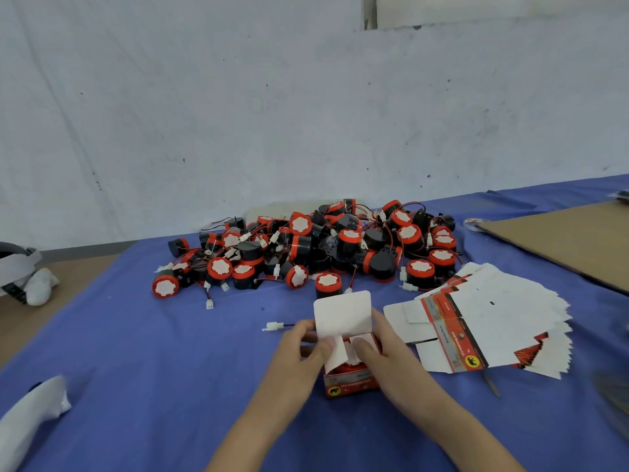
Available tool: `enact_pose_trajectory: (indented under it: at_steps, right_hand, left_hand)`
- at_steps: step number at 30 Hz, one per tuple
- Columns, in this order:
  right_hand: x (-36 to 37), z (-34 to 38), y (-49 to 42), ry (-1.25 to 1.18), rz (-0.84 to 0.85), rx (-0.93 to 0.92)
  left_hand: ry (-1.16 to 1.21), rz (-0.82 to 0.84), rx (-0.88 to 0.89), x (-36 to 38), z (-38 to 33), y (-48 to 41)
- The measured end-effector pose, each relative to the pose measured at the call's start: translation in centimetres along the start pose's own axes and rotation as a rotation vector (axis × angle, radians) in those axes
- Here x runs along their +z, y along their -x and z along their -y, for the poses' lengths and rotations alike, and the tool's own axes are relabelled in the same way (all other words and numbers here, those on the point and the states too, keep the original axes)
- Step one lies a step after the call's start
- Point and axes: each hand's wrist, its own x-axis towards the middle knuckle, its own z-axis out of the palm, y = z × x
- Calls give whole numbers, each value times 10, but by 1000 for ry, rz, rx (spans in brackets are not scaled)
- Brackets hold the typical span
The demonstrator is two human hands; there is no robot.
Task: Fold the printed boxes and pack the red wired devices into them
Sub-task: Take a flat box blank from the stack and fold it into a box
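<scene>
Red printed cardboard box point(350, 383) stands near centre on the blue cloth table point(136, 335), with red showing inside it and its white lid flap point(342, 313) upright. The left hand point(299, 349) and right hand point(384, 352) clasp its sides, thumbs pressing the small side flaps inward and fingers curled behind. A white plug connector point(274, 326) lies just left, outside the box. If it belongs to the packed device, closing the lid now could pinch the wire or leave it hanging out. The heap of red-and-black wired devices point(306, 247) lies far behind.

Soft, even, bluish light – faint shadows, no glare; wide-angle bending and blur toward the edges
</scene>
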Motion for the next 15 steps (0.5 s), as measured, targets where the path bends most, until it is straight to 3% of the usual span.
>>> enact_pose_trajectory:
  at_steps: [8, 15]
  right_hand:
    - [-14, -1, 2, 164, -43, -96]
    - [-35, -8, 13, 338, 107, -105]
  left_hand:
    - [-5, -15, 62, 4, 0, -2]
    - [-168, 35, 75, -10, 6, 0]
